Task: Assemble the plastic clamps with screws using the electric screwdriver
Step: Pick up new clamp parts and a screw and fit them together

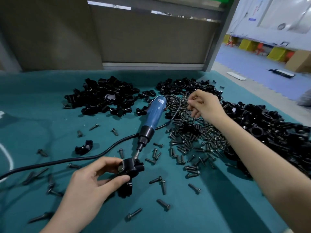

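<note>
My left hand (90,184) grips a black plastic clamp (129,172) just above the green table cloth, near the front centre. The blue electric screwdriver (152,118) lies on the cloth with its bit pointing at the clamp's top. My right hand (204,104) reaches over the big heap of dark screws (193,132) at centre right, its fingers curled down into the screws; whether it pinches one I cannot tell. A single clamp half (84,147) lies alone left of the screwdriver.
Piles of black clamp parts lie at the back left (104,96), back centre (183,84) and along the right edge (269,132). Loose screws (160,182) are scattered over the cloth. The screwdriver's black cable (67,160) runs left. A grey partition (151,36) stands behind.
</note>
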`<state>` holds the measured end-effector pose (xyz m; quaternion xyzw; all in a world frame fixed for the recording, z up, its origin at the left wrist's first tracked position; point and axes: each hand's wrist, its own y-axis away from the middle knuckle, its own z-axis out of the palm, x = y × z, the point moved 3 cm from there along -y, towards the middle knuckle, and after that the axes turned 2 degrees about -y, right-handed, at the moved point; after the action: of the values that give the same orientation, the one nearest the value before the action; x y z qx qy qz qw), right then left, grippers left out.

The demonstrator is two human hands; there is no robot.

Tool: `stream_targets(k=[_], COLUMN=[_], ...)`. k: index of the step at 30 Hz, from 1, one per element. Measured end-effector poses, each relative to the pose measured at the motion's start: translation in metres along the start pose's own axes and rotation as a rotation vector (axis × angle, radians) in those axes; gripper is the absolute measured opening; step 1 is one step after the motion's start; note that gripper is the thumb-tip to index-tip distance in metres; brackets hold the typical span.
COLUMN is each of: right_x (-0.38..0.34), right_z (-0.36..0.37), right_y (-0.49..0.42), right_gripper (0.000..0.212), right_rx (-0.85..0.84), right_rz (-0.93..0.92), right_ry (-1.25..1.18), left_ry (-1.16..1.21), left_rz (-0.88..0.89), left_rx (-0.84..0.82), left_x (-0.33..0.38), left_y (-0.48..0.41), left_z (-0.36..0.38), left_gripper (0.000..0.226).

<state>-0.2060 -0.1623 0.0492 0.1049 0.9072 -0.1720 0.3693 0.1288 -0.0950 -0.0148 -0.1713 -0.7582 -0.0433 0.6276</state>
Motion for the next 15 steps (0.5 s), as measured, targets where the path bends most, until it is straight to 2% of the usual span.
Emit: stream_targets(k=[3,8,11,15], right_x=[-0.051,-0.104,-0.115,-0.121], right_z=[0.010,0.043,0.055,0.061], right_y=[0.032,0.096,0.111,0.113], right_gripper=[0.012,0.010,0.010,0.008], right_rx=[-0.173,-0.470,-0.560,-0.603], right_rz=[-0.108,-0.259,-0.337,-0.324], right_ry=[-0.039,0.048,0.121,0.149], left_ry=[-0.029,0.000,-0.016,-0.010], left_rz=[-0.015,-0.010,0.020,0.036], left_rx=[0.011,0.001,0.000,-0.003], left_x=[0.000,0.000,0.000,-0.003], left_y=[0.000,0.000,0.000,0.000], left_z=[0.000,0.000,-0.001,-0.003], left_gripper=[0.032,0.029,0.029,0.028])
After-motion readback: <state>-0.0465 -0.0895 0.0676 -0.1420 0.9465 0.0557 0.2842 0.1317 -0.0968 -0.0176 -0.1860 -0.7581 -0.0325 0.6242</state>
